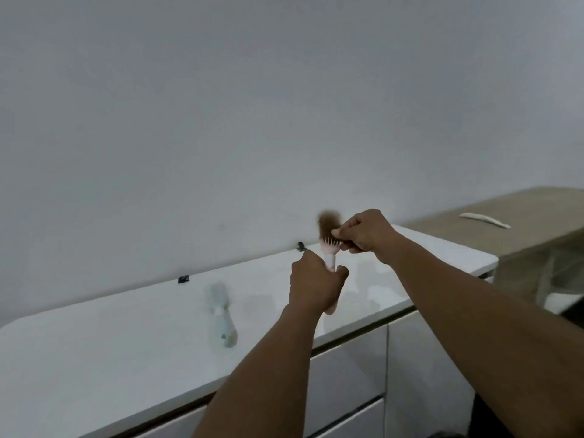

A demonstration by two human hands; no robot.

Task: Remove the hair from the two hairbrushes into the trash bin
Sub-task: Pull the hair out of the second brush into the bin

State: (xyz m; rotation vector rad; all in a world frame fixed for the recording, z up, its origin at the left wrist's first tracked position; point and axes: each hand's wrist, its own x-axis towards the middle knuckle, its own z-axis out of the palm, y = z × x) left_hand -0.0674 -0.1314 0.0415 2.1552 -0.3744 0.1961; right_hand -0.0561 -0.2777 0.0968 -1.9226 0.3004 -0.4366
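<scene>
My left hand (313, 284) grips the handle of a pink hairbrush (330, 249) and holds it upright above the white counter. A brown clump of hair (328, 222) sticks up from its bristles. My right hand (366, 230) pinches that hair at the brush head. A second, pale green hairbrush (221, 314) lies flat on the counter to the left, bristles up. No trash bin is in view.
The white counter (126, 343) runs along a plain wall, with drawers (347, 368) below its front edge. Two small dark objects (184, 279) (301, 246) sit at the wall. A wooden table (521, 229) with a pale curved item (483, 220) stands at the right.
</scene>
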